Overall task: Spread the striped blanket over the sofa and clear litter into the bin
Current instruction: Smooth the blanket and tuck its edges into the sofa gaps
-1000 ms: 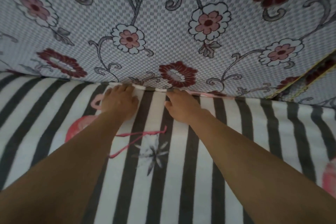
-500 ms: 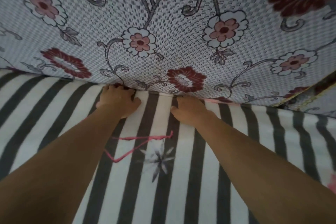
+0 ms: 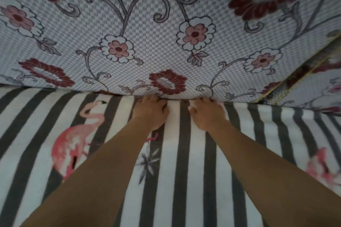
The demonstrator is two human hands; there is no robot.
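Left hand (image 3: 150,111) and right hand (image 3: 206,114) press striped blanket (image 3: 184,171) flat-palmed under floral backrest (image 3: 147,33).

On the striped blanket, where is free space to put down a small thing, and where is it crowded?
Free: the striped blanket between the two forearms, the stretch left of the left hand, and the stretch right of the right hand. Crowded: the crease under the floral sofa back, where both hands press side by side.
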